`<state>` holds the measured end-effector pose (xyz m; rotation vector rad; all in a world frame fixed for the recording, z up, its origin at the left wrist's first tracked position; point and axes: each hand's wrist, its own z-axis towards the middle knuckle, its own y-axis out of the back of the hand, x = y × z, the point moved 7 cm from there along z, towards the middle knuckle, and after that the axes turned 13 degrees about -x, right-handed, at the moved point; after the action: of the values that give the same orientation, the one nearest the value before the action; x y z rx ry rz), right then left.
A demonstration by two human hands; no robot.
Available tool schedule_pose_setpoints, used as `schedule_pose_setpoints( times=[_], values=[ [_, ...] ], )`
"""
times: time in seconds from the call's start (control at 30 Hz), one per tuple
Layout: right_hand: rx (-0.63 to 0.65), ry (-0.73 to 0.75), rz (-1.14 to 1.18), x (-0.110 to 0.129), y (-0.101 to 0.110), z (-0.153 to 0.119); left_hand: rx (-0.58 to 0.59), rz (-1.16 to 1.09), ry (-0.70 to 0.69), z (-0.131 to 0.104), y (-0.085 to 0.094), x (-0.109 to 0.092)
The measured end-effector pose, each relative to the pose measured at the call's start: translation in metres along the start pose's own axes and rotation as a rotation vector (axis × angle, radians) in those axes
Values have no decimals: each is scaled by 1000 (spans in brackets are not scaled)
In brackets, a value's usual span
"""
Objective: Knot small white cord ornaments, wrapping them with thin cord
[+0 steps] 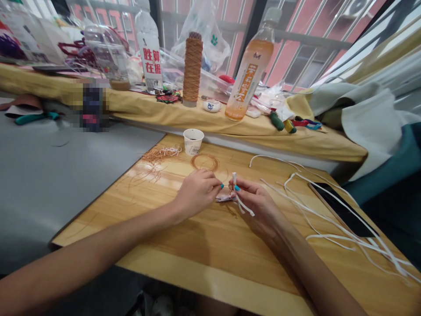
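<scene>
My right hand [258, 204] is closed on a short piece of white cord [244, 205], whose ends stick out above and below the fingers. Brown thread shows around the cord near the fingertips. Just to the left, my left hand [197, 193] pinches what looks like the thin brown thread [226, 184] between thumb and finger. A small pale object [224, 199] lies below the fingertips, partly hidden; I cannot tell what it is. Behind my left hand, a coil of brown thread [215, 163] rests on the wooden table [158, 259].
A paper cup [193, 142] with dark contents stands behind the coil. Thread scraps [154, 156] lie at left. Long white cords [315, 206] cross a phone [345, 210] at right. The ledge bears a brown thread spool [192, 70], an orange drink bottle [250, 66] and a clear bottle [149, 52].
</scene>
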<state>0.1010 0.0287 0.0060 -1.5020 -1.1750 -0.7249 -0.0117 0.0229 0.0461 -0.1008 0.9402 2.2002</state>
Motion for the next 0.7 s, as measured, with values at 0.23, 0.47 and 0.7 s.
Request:
schedule_pose_setpoints(
  times=[0.23, 0.47, 0.7],
  values=[
    [-65, 131, -141, 13, 3, 0, -30, 146, -208, -2, 3, -13],
    [-217, 283, -256, 16, 18, 8, 61, 88, -155, -3, -5, -6],
    [-288, 272, -201, 14, 22, 5, -56, 30, -185, 3, 9, -13]
  ],
)
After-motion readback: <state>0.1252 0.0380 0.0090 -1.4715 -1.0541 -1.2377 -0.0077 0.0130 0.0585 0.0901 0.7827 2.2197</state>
